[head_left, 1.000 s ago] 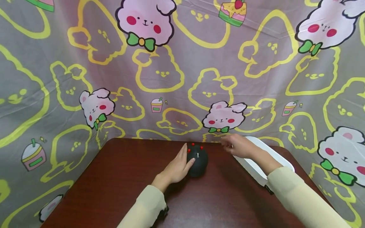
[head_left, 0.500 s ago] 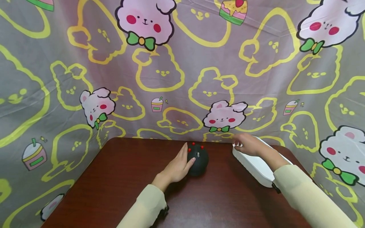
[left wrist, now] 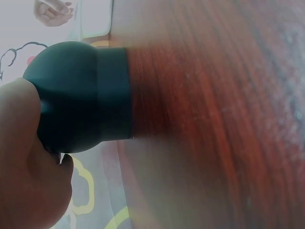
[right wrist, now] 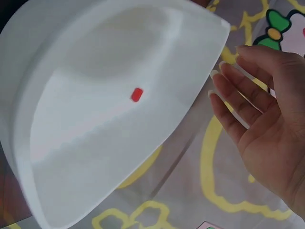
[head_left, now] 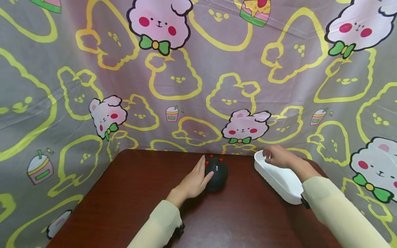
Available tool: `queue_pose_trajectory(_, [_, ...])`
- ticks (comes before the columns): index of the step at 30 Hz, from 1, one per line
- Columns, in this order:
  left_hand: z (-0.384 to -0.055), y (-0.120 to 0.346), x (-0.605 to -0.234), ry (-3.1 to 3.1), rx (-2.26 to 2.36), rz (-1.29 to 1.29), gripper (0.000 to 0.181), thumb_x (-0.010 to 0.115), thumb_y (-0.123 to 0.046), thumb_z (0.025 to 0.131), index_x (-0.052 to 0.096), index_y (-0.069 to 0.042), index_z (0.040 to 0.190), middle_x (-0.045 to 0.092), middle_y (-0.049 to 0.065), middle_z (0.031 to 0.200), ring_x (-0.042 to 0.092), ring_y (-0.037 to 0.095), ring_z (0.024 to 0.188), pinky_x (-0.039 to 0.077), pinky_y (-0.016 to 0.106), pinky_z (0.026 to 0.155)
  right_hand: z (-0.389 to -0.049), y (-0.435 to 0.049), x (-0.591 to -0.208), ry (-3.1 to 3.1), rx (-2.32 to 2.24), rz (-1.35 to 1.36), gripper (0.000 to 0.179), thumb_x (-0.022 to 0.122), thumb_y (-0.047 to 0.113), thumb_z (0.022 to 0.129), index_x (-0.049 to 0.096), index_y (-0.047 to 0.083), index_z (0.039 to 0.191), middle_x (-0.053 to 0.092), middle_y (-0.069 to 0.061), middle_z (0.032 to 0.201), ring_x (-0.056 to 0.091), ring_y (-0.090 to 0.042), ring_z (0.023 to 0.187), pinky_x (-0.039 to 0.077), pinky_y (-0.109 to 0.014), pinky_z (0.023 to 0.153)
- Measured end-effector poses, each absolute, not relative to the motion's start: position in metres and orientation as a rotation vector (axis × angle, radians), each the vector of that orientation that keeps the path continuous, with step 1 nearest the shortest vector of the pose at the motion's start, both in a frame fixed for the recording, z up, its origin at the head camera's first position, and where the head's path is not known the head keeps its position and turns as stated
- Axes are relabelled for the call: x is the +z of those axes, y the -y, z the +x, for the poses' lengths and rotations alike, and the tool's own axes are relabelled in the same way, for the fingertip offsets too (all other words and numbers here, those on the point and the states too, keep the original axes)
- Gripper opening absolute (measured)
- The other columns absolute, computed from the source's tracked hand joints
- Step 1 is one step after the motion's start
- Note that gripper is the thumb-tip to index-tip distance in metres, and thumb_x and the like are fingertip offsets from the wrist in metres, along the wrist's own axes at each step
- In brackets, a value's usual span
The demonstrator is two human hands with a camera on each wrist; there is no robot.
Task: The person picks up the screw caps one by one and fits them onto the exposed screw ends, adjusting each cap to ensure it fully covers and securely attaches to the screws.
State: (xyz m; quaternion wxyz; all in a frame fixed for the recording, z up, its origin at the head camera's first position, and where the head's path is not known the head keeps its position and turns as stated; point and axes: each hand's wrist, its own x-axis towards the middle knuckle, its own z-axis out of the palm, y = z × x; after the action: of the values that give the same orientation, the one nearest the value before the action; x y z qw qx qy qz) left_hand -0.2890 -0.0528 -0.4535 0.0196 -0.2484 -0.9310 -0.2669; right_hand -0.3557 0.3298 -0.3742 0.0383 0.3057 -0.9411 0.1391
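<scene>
A black round-topped object (head_left: 217, 181) with a flat, narrower base stands upright on the table. Small red knobs (head_left: 221, 160) stick up from its top, and a little silvery piece (head_left: 216, 168) shows on its front. My left hand (head_left: 193, 181) rests against its left side, fingers straight and thumb laid across the front. Over the far end of a long white box (head_left: 277, 187), my right hand (head_left: 280, 157) hovers with loosely bent fingers. The right wrist view shows nothing in that hand. One small red piece (right wrist: 137, 94) lies inside the box.
The dark red-brown wooden table (head_left: 139, 193) reaches back to a hanging cloth (head_left: 186, 86) printed with cartoon rabbits, which also encloses both sides. The white box sits near the table's right edge.
My right hand has moved right, from beside the white box's far left end to above the box. My left hand and the black object have stayed in place.
</scene>
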Motion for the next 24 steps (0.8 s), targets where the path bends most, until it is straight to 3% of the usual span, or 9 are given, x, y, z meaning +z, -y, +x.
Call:
queue_pose_trajectory(8, [-0.289, 0.053, -0.454, 2.870, -0.828, -0.784, 0.085, 0.029, -0.059, 0.108, 0.001, -0.001, 0.164, 0.000, 0.012, 0.172, 0.008, 0.023, 0.158, 0.022, 0.043, 0.124, -0.367, -0.349, -0.376, 2.944, 0.457, 0.886, 0.014, 0.072, 0.000, 0.082, 0.067, -0.008, 0.092, 0.068, -0.007, 0.077, 0.064, -0.017, 0.064, 0.055, -0.042, 0.067])
queue_pose_trajectory(15, [-0.289, 0.052, -0.451, 2.867, -0.819, -0.789, 0.084, 0.028, -0.058, 0.108, 0.001, -0.001, 0.164, -0.001, 0.012, 0.172, 0.007, 0.023, 0.158, 0.022, 0.043, 0.124, -0.381, -0.360, -0.379, 3.001, 0.370, 0.799, 0.018, 0.075, 0.006, 0.079, 0.068, -0.006, 0.090, 0.068, -0.010, 0.079, 0.065, -0.029, 0.078, 0.054, -0.049, 0.075])
queue_pose_trajectory(24, [-0.287, 0.050, -0.450, 2.876, -0.808, -0.785, 0.083, 0.029, -0.057, 0.109, 0.001, 0.000, 0.163, -0.001, 0.012, 0.172, 0.007, 0.024, 0.158, 0.021, 0.042, 0.124, -0.392, -0.371, -0.386, 3.082, 0.292, 0.734, 0.015, 0.077, 0.006, 0.077, 0.067, -0.004, 0.081, 0.066, -0.009, 0.078, 0.063, -0.029, 0.076, 0.054, -0.046, 0.072])
